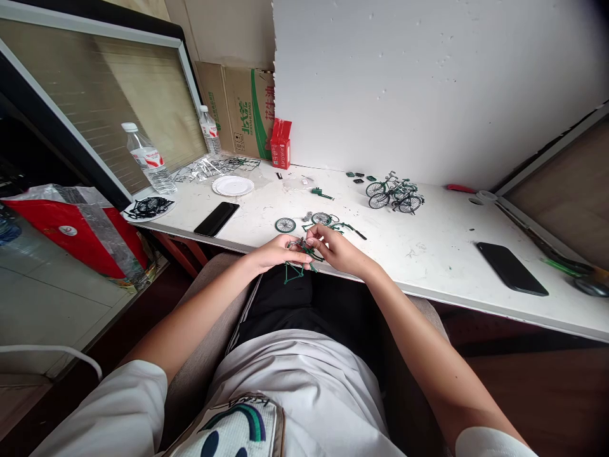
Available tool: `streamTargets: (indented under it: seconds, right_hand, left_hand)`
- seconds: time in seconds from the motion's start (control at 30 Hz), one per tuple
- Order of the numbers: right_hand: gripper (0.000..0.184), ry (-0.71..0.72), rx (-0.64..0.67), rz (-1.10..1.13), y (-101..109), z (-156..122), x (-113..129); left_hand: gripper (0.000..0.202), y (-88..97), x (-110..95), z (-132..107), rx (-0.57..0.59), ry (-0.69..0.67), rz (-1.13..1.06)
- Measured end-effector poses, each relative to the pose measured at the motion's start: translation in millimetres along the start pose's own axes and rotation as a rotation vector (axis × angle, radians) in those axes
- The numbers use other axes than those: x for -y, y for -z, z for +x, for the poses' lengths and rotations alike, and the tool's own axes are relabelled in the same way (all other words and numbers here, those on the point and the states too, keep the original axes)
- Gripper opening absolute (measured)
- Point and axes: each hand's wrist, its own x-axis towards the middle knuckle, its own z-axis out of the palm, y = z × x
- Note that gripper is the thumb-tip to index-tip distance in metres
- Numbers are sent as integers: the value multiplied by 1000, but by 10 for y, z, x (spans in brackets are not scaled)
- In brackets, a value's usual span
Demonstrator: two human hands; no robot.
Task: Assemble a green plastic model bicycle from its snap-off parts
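Note:
My left hand and my right hand meet at the near edge of the white table, both closed on a small green model bicycle frame that hangs partly below the edge. Fingertips of both hands pinch its upper part. Just beyond them lie a loose spoked wheel and a second wheel with green frame pieces. Farther back right stand two finished green model bicycles.
A black phone lies left, another black phone right. A white paper plate, a plate of black parts, two water bottles, a red carton, cardboard boxes and a white foam board stand behind.

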Motion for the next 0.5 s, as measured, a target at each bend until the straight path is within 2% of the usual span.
streamTargets:
  seconds: [0.5]
  right_hand:
    - [27,-9,5,12,10,-4,6]
  left_hand:
    - [41,-15,4,-1,-6,5,-27]
